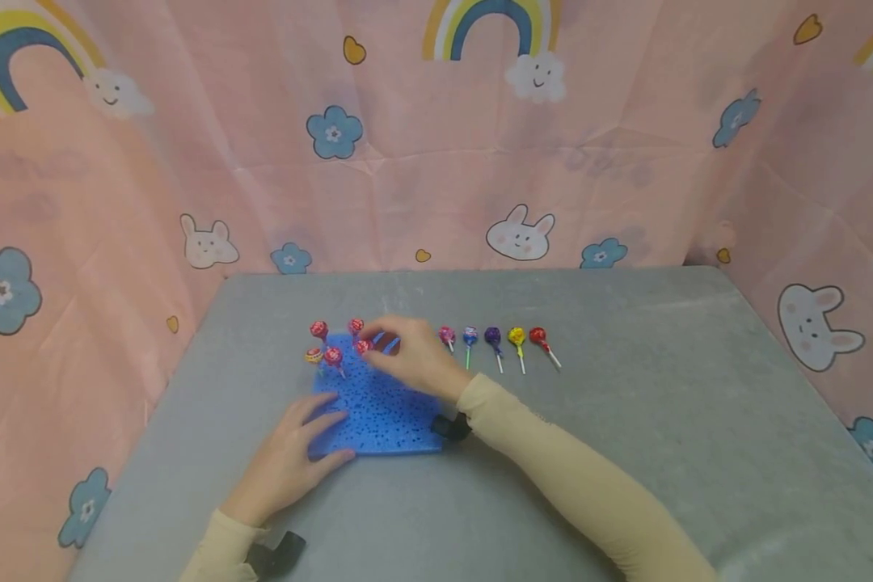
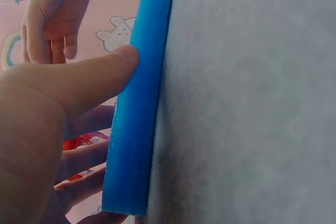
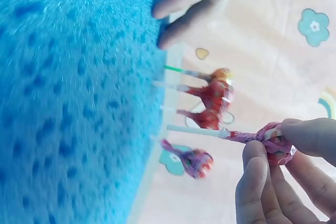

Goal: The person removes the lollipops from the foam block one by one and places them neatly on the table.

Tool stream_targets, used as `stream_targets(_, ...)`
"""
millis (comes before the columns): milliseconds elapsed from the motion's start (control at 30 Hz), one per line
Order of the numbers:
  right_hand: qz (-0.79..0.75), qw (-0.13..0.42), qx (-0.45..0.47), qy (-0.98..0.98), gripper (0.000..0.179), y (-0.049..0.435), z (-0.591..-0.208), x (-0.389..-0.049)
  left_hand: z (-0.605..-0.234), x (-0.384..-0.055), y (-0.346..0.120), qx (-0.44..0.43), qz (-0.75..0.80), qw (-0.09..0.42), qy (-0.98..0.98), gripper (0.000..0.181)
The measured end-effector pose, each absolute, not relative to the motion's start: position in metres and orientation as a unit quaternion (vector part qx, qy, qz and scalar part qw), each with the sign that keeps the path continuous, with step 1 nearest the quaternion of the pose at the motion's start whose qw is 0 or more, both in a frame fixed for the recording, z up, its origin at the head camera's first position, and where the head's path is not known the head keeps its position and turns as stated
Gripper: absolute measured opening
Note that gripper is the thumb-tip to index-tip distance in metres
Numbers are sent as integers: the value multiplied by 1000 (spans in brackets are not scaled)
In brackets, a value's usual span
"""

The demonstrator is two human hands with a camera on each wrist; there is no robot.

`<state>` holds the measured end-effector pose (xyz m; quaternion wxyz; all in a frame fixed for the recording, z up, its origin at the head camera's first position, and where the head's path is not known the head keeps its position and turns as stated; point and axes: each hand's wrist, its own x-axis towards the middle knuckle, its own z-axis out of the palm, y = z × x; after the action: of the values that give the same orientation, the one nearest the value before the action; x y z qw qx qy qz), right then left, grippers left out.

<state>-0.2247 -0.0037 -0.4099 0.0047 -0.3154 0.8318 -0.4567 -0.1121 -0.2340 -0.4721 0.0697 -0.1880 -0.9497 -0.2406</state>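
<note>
Touching blue foam block (image 1: 385, 416) at near left with spread left hand (image 1: 291, 453). Pinching wrapped lollipop (image 3: 265, 140) by its head in right hand (image 1: 416, 356), over block's far part, beside four lollipops (image 1: 333, 356) standing in foam, left of five lollipops (image 1: 493, 336) lying on grey table (image 1: 626, 436).

This looks like a small booth curtained off with cloth; whether it stands in a home, an office or elsewhere cannot be told. A pink curtain (image 1: 422, 190), creased and gently folded, hangs behind a plain grey surface (image 1: 640, 428) and along both its sides. The cloth has a nursery-style print: rainbows (image 1: 490, 6), smiling clouds (image 1: 538, 78), rabbit faces (image 1: 520, 236), blue flowers (image 1: 335, 132) and small yellow-orange hearts (image 1: 354, 51).
</note>
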Motion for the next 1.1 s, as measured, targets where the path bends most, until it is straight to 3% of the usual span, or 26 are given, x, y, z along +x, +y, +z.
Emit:
stream_targets(733,-464,-59,-278,839,24,78,-395,-208,-472,-110,-235,-182,-250,56,-949,53)
stream_targets(1100,-470,-112,-273,832,25,127,-383,-201,-475,-111,-234,-193,-249,80,-946,52)
